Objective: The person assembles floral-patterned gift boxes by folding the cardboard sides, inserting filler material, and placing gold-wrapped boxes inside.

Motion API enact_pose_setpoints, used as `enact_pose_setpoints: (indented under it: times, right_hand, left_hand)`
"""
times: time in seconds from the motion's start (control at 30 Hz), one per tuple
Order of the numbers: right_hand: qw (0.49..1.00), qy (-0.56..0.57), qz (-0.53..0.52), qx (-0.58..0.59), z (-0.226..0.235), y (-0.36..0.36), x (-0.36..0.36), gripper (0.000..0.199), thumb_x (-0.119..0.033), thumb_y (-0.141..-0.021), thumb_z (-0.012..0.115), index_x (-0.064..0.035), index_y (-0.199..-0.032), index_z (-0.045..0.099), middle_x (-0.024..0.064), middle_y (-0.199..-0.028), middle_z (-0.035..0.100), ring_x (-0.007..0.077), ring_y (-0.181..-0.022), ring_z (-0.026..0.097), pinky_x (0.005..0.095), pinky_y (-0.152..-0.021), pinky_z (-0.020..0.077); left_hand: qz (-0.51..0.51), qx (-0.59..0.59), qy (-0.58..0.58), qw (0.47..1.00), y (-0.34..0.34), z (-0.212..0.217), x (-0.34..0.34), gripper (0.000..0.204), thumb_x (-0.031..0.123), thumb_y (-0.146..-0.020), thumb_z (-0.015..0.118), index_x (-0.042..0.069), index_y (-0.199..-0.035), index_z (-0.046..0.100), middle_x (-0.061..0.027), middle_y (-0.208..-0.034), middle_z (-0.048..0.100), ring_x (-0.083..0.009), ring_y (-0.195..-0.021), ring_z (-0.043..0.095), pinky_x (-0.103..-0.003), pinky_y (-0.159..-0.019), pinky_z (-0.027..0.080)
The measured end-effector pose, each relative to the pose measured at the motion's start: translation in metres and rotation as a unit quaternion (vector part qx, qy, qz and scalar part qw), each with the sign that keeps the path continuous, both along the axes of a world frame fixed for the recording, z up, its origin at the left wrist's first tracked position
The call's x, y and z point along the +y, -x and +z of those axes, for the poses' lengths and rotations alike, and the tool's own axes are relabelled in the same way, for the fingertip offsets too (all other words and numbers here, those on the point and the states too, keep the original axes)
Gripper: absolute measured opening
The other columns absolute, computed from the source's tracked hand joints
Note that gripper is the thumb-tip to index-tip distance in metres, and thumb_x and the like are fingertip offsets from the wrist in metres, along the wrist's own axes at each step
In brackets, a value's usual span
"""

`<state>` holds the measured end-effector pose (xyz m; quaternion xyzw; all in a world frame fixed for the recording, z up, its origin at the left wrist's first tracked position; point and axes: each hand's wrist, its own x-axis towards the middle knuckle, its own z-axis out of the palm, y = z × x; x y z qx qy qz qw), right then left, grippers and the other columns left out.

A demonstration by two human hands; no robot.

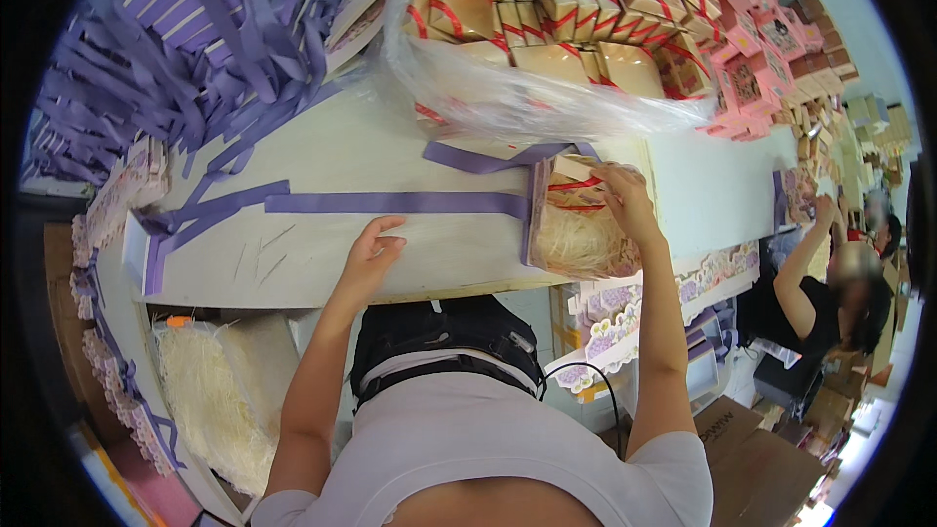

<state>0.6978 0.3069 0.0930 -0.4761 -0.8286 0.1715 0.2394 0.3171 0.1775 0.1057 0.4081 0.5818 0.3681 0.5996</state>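
An open gift box (586,234) lined with pale shredded paper stands on the white table (390,151) near its front edge. My right hand (625,197) reaches into the box's far end and holds a small tan box with a red ribbon (578,179). My left hand (374,252) rests fingers down on the table, just below a long purple ribbon (390,202) that runs from the gift box to the left. The left hand holds nothing.
A clear plastic bag (547,88) of several tan red-ribboned boxes lies behind. Purple-ribboned lids (195,29) pile at the far left, pink boxes (752,49) at the far right. A bin of shredded paper (220,395) stands lower left. Another person (839,283) works at the right.
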Motion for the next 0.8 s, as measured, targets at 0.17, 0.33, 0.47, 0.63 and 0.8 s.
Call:
enact_pose_setpoints:
  times: [0.17, 0.33, 0.47, 0.63, 0.8]
  right_hand:
    - [0.982, 0.061, -0.133, 0.120, -0.028, 0.022, 0.012, 0.021, -0.008, -0.078, 0.052, -0.0020, -0.097, 0.056, 0.0113, -0.098, 0.053, 0.0243, -0.092, 0.053, 0.0327, -0.076, 0.0460]
    - [0.946, 0.053, -0.208, 0.244, -0.037, 0.012, -0.034, 0.029, -0.021, -0.088, 0.043, 0.0007, -0.105, 0.053, 0.0156, -0.107, 0.051, 0.0277, -0.099, 0.049, 0.0377, -0.083, 0.0427]
    - [0.930, -0.308, -0.198, -0.021, 0.003, 0.092, -0.073, 0.023, -0.011, -0.083, 0.052, 0.0015, -0.102, 0.054, 0.0164, -0.106, 0.052, 0.0309, -0.095, 0.051, 0.0403, -0.081, 0.0416]
    - [0.982, -0.140, 0.069, 0.105, -0.013, 0.281, -0.118, 0.023, 0.005, -0.073, 0.049, 0.0011, -0.095, 0.051, 0.0141, -0.097, 0.051, 0.0241, -0.082, 0.050, 0.0258, -0.059, 0.0446]
    - [0.887, 0.056, 0.422, 0.180, 0.003, 0.545, -0.141, 0.024, 0.010, -0.069, 0.052, -0.0026, -0.090, 0.052, 0.0164, -0.095, 0.051, 0.0307, -0.085, 0.053, 0.0309, -0.061, 0.0464]
  left_hand:
    - [0.099, 0.000, 0.043, 0.994, 0.054, -0.030, -0.044, 0.032, 0.013, -0.083, 0.049, 0.007, -0.114, 0.045, -0.0013, -0.110, 0.048, -0.0114, -0.096, 0.049, -0.027, -0.080, 0.041]
    - [0.238, 0.042, 0.059, 0.969, 0.140, -0.038, -0.110, 0.030, 0.013, -0.081, 0.052, 0.012, -0.111, 0.049, 0.0008, -0.106, 0.050, -0.0102, -0.090, 0.049, -0.026, -0.076, 0.042]
    - [0.471, 0.051, 0.035, 0.880, 0.262, -0.042, -0.170, 0.025, 0.009, -0.079, 0.053, 0.012, -0.103, 0.052, 0.0017, -0.093, 0.050, -0.0092, -0.082, 0.049, -0.024, -0.068, 0.043]
    - [0.687, 0.066, -0.041, 0.723, 0.439, -0.042, -0.251, 0.018, 0.010, -0.080, 0.050, 0.011, -0.098, 0.052, -0.0019, -0.092, 0.053, -0.0127, -0.077, 0.052, -0.029, -0.067, 0.044]
    - [0.644, 0.336, 0.056, 0.685, 0.601, -0.080, -0.306, 0.045, 0.029, -0.077, 0.058, 0.010, -0.115, 0.044, -0.0094, -0.100, 0.052, -0.0245, -0.087, 0.052, -0.035, -0.078, 0.042]
